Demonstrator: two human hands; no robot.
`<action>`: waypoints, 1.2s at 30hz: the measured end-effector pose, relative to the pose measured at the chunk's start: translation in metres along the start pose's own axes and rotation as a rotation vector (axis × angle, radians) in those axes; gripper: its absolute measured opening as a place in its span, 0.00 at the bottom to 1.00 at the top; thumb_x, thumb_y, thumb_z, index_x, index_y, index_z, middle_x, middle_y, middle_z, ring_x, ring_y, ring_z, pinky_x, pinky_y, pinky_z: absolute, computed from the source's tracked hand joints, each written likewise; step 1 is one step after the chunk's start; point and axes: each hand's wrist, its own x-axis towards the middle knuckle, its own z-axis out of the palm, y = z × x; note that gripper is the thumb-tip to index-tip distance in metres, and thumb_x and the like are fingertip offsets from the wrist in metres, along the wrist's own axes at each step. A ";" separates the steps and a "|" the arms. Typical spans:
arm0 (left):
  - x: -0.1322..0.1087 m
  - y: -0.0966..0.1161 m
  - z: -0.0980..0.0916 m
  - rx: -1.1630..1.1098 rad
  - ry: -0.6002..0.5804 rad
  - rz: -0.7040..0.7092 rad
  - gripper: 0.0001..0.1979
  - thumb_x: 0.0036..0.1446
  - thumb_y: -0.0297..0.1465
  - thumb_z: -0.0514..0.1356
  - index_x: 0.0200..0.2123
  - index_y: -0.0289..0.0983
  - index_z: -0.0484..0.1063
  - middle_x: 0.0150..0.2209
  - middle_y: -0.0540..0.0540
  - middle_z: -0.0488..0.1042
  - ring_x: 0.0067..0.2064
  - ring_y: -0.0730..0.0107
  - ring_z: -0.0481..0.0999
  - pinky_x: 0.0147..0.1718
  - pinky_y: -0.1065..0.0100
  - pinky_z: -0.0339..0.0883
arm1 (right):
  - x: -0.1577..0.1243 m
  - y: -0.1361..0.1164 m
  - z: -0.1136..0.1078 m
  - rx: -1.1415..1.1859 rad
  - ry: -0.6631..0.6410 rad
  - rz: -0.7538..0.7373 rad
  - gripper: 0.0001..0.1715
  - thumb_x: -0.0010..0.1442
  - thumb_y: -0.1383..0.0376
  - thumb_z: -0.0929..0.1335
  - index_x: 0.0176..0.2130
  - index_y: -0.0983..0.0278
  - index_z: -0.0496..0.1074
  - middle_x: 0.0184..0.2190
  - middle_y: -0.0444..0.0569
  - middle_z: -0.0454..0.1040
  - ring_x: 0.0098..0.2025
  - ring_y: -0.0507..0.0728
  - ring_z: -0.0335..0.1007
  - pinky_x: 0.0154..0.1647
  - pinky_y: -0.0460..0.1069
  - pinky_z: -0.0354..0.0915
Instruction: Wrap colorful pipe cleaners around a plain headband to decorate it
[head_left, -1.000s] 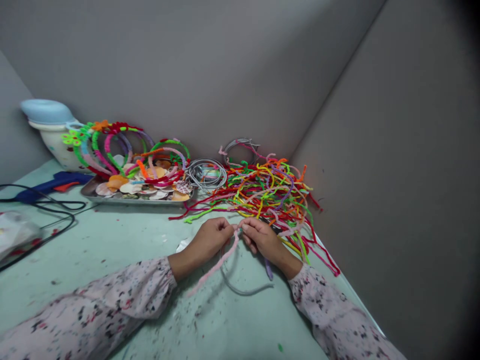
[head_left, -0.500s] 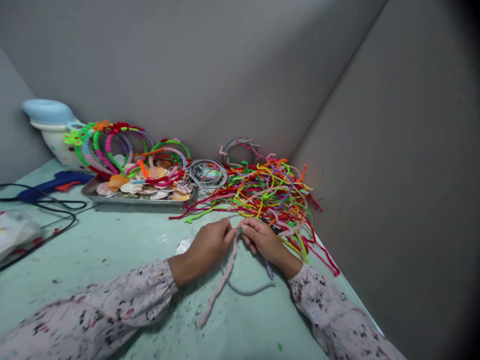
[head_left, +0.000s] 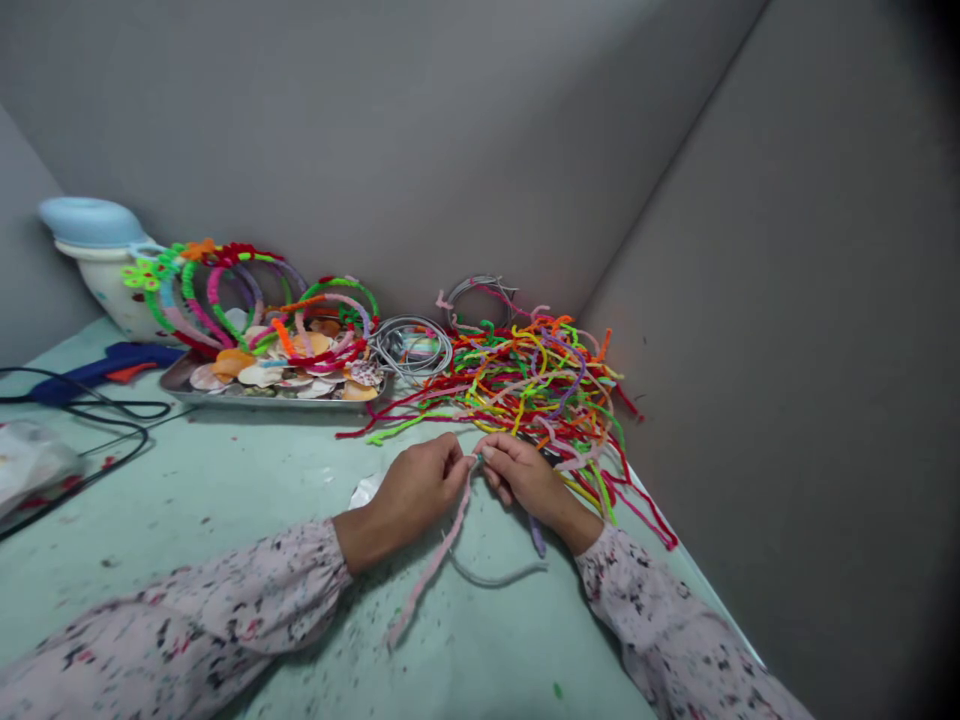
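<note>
Both hands meet fingertip to fingertip over the table, in front of the heap of pipe cleaners. My left hand [head_left: 421, 482] is closed in a pinch on the upper end of a pink pipe cleaner [head_left: 433, 570], whose tail hangs toward me. Opposite it, my right hand [head_left: 523, 478] pinches the same end, where a tiny green bit shows between the fingertips. A purple pipe cleaner piece [head_left: 537, 536] pokes out below my right hand; whether the hand holds it I cannot tell. A grey cord [head_left: 499, 582] curves beneath the hands.
Colourful pipe cleaners [head_left: 540, 375] are heaped behind my right hand. Grey wire coils [head_left: 412, 348] lie beside a metal tray [head_left: 277, 403] of shells [head_left: 259, 374] and wrapped hoops [head_left: 217, 300]. At left are a blue glue gun [head_left: 97, 370], black cable [head_left: 124, 425] and a blue-lidded container [head_left: 101, 260].
Both hands keep their pinch at nearly the same spot. The pink tail has swung slightly left, and the whole view has shifted a little.
</note>
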 end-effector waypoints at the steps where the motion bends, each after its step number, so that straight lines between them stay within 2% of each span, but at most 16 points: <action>1: 0.000 0.000 0.000 0.017 0.000 0.001 0.12 0.60 0.36 0.52 0.27 0.37 0.64 0.24 0.51 0.68 0.26 0.72 0.64 0.25 0.70 0.49 | 0.000 -0.001 0.000 -0.002 0.001 0.004 0.13 0.62 0.56 0.62 0.36 0.64 0.66 0.18 0.36 0.62 0.13 0.45 0.53 0.14 0.42 0.50; 11: -0.004 0.000 0.001 0.199 -0.012 0.058 0.11 0.62 0.37 0.50 0.31 0.38 0.65 0.27 0.48 0.72 0.26 0.69 0.67 0.25 0.69 0.49 | 0.000 0.000 0.001 -0.004 -0.010 0.003 0.13 0.62 0.57 0.62 0.35 0.64 0.66 0.18 0.36 0.62 0.13 0.45 0.53 0.15 0.42 0.49; 21: -0.003 0.001 -0.001 0.133 0.018 0.059 0.09 0.61 0.35 0.51 0.31 0.38 0.65 0.27 0.49 0.71 0.27 0.70 0.67 0.26 0.70 0.51 | 0.001 0.000 0.001 0.017 -0.007 0.001 0.13 0.62 0.57 0.62 0.36 0.64 0.66 0.18 0.36 0.62 0.13 0.45 0.53 0.14 0.42 0.49; 32: -0.004 0.001 -0.002 0.349 0.008 0.117 0.08 0.61 0.33 0.50 0.32 0.38 0.66 0.29 0.47 0.73 0.28 0.67 0.70 0.27 0.68 0.51 | 0.000 -0.002 0.001 -0.011 -0.016 0.003 0.12 0.62 0.57 0.61 0.35 0.64 0.66 0.18 0.35 0.61 0.13 0.45 0.53 0.15 0.42 0.49; 36: -0.004 0.002 -0.002 0.320 0.009 0.096 0.09 0.61 0.34 0.49 0.33 0.39 0.66 0.30 0.47 0.74 0.29 0.67 0.71 0.27 0.68 0.52 | 0.001 -0.001 0.002 -0.005 -0.007 -0.001 0.12 0.62 0.57 0.61 0.35 0.64 0.65 0.17 0.35 0.61 0.13 0.45 0.53 0.15 0.42 0.49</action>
